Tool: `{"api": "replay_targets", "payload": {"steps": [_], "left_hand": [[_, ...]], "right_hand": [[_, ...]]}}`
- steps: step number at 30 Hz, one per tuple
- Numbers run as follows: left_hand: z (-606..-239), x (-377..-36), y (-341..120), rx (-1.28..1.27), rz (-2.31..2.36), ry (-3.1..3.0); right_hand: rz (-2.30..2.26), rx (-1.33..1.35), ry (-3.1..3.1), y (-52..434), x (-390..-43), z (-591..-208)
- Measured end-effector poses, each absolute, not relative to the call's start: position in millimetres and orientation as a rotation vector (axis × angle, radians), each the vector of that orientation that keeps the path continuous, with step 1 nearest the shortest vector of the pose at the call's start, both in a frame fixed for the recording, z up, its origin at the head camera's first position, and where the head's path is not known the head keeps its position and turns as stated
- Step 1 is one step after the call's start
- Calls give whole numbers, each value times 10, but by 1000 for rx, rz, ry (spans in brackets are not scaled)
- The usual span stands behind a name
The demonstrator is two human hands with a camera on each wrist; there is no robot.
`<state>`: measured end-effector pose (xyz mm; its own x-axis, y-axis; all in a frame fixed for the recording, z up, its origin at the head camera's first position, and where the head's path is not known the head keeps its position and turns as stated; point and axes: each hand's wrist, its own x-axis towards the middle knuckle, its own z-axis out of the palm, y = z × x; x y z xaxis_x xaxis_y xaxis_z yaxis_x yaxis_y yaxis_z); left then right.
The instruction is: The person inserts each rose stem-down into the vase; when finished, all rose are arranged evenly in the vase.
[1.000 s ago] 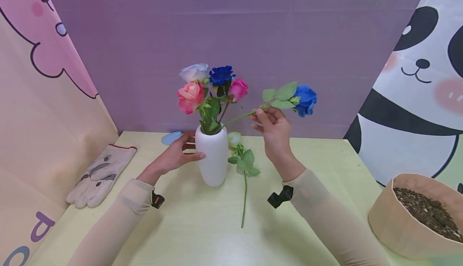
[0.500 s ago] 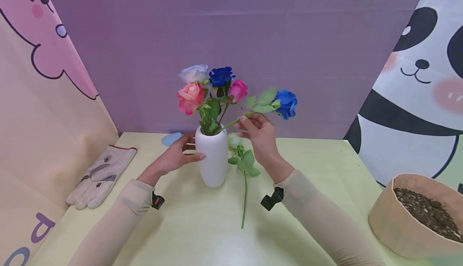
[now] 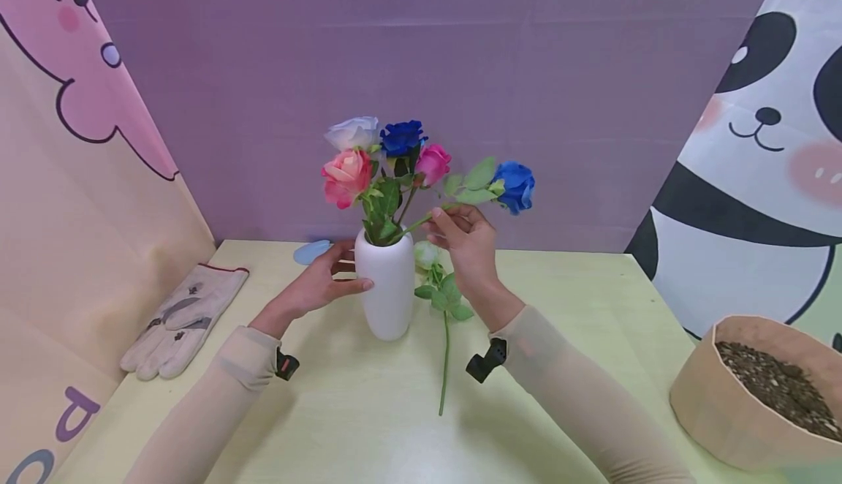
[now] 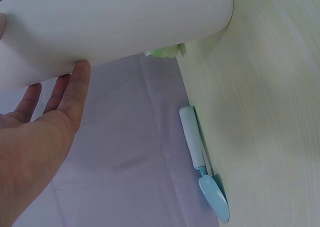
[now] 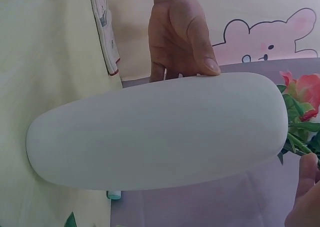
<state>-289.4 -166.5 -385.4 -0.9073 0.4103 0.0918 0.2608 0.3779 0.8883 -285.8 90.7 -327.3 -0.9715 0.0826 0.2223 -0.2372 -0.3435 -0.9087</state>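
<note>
A white vase [image 3: 388, 294] stands upright on the table, with white, coral, dark blue and magenta roses in its mouth. My left hand [image 3: 316, 279] holds its left side, thumb in front and fingers reaching behind; the left wrist view shows fingertips against the vase wall. Right of the mouth, my right hand [image 3: 475, 246] pinches the stem of a blue rose [image 3: 515, 187] between thumb and fingers. That stem slants into the vase opening, its lower end hidden inside, and the bloom leans far right. A pale green-white rose [image 3: 450, 291] lies on the table beside the vase.
Folded work gloves [image 3: 187, 319] lie at the left edge. A light blue hand trowel [image 4: 191, 139] lies behind the vase, near the table's back edge. At the right front stands a tan fabric pot [image 3: 730, 396] of soil. A purple backdrop [image 3: 421, 45] hangs behind.
My right hand has moved left and slightly down toward the vase mouth, carrying the blue rose with it; less stem shows between hand and vase. The left hand and vase have stayed in place.
</note>
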Motion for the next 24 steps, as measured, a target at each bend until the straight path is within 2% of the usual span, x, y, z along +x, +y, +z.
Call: {"api": "replay_targets", "payload": {"steps": [24], "left_hand": [[-3864, -2898, -1663, 629, 1558, 2498]], "right_hand": [[2352, 148, -1779, 830, -2879, -3283]]}}
